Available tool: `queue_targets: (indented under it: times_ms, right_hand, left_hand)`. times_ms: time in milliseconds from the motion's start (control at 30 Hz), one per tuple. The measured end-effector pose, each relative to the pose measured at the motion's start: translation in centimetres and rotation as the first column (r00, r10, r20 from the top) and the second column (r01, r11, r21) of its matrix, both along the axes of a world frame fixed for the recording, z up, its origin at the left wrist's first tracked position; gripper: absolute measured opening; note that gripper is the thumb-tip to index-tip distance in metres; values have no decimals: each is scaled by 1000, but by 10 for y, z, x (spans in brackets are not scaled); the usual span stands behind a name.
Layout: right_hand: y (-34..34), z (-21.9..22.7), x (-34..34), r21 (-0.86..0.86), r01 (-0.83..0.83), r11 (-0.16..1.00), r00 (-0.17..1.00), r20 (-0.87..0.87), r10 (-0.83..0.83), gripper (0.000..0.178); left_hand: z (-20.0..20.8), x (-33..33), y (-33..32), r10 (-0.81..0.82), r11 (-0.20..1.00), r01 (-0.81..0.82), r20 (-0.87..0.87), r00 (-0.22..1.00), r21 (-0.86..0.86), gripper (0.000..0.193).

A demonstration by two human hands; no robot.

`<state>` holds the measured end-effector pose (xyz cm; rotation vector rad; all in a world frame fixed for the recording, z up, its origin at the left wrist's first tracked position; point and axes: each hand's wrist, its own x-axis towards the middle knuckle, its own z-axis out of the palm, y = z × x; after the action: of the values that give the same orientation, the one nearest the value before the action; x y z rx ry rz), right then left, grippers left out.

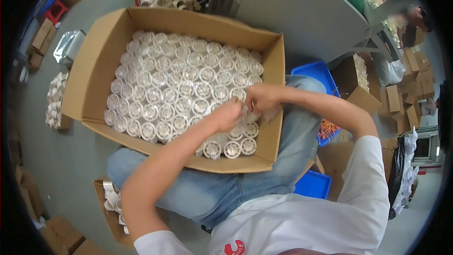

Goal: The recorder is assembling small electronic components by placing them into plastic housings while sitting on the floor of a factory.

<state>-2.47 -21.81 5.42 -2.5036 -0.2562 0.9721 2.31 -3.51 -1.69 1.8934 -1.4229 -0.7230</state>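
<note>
A large open cardboard box rests across my lap, packed with rows of round, white-rimmed clear plastic pieces that look wrapped in clear film. Over the box's right part, my left hand is closed, fingertips pinched. Close beside it my right hand is also closed, its fingers bent toward the left ones. Whatever sits between the fingertips is too small and blurred to name. Beneath my right hand, a patch of crumpled clear film shows against the box wall. More wrapped round pieces stand just below my hands.
A grey machine panel rises beyond the box. Blue trays lie at my right, near an open carton. On the left floor are a carton of white parts and a silvery package. Another carton stands by my left leg.
</note>
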Motion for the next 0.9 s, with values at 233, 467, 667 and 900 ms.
queue_targets:
  times_ms: [233,467,667,900]
  right_hand:
    - [0,16,-1,69,17,997,998,61,-22,21]
    - [-15,37,21,42,196,980,912,358,-198,20]
    - [5,-22,22,-431,-205,879,968,44,247,19]
    - [18,-20,25,-504,-290,814,955,-91,283,23]
  left_hand:
    - [7,1,-1,210,976,-216,-345,915,23,22]
    - [16,10,-9,362,920,-387,-239,901,-64,22]
    - [-12,23,-13,46,981,-93,256,966,172,22]
    - [-11,22,-21,142,978,-170,206,968,124,19]
